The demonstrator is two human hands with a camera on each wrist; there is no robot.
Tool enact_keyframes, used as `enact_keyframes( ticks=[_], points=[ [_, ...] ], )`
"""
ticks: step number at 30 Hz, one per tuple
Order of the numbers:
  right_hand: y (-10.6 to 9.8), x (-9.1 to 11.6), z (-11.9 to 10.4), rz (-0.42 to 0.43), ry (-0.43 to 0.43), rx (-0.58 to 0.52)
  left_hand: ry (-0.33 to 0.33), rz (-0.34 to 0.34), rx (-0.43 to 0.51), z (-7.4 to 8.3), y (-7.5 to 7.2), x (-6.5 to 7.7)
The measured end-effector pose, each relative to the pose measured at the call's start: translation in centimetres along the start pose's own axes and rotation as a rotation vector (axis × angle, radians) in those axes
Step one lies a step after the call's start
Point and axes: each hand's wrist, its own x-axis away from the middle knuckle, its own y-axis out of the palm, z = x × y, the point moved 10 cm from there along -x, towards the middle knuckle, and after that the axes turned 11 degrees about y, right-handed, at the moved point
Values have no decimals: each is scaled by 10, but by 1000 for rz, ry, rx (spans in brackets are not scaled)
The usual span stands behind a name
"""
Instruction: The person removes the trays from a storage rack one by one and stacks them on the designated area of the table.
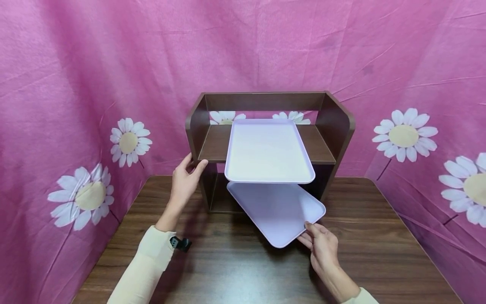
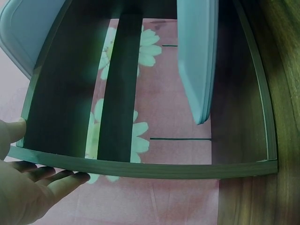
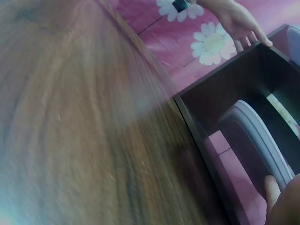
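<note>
A dark brown two-level wooden shelf (image 1: 265, 101) stands on the table. My left hand (image 1: 184, 180) grips its left side panel, the thumb over the front edge by the middle board and the fingers along the outside. On the upper level lies a pale lilac rectangular tray (image 1: 269, 152), its front part jutting past the board. Below it, a second lilac tray (image 1: 275, 213) sits partly inside the lower compartment, turned at an angle with one corner sticking out over the table. My right hand (image 1: 324, 247) pinches this lower tray's front right edge, thumb on top and fingers underneath.
The brown wood-grain table (image 1: 243, 274) spreads out in front and to both sides of the shelf. A pink cloth (image 1: 258, 46) with large white daisies hangs behind and at both sides. A small black device (image 1: 181, 244) is strapped at the left wrist.
</note>
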Motion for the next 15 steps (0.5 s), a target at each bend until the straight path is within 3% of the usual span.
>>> enact_keyframes(
  ticks=[15],
  points=[
    [-4, -1, -22, 19, -11, 28, 24, 2, 7, -4, -1, -2]
  ],
)
